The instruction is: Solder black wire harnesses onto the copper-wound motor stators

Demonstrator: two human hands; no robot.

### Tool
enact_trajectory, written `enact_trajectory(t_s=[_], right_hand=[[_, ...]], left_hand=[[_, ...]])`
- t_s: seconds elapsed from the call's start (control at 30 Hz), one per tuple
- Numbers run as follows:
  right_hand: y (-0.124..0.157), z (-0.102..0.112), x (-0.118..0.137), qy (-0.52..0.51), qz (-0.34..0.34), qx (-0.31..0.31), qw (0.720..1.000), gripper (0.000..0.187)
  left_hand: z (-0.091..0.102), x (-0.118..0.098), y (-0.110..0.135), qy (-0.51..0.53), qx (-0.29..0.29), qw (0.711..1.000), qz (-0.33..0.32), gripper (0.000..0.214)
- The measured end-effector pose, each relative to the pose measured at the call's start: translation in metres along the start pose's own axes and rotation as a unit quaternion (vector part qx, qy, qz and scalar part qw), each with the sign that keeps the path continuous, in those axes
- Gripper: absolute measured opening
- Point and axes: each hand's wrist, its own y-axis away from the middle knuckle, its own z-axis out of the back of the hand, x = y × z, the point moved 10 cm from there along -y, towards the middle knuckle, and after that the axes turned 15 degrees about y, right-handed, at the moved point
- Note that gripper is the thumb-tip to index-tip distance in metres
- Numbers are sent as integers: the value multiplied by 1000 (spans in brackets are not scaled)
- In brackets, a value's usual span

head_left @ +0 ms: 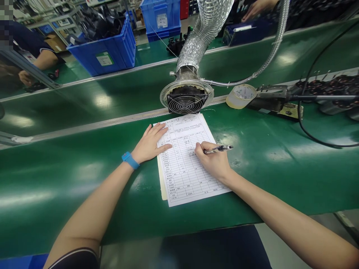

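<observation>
A printed form sheet (188, 175) lies on the green bench (70, 179) in front of me, on top of a second, yellowish sheet that shows at its left edge. My left hand (150, 142) lies flat on the sheet's left side, fingers spread, with a blue wristband on the wrist. My right hand (212, 159) is closed around a pen (220, 148), its tip on the middle of the form.
A fume extractor fan (185, 103) on a silver flexible duct (206, 28) stands just behind the paper. A tape roll (241, 96) and a soldering tool stand (276, 100) sit to the right, with a black cable (304, 127). Blue bins (108, 50) and other people's arms are beyond.
</observation>
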Motion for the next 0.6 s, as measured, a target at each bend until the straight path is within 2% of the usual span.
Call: enact_trajectory(t_s=[0.6], right_hand=[[-1,0,1,3,-2,5,1000,45]], left_hand=[[0,1,0,-2,-1,1000,0,74]])
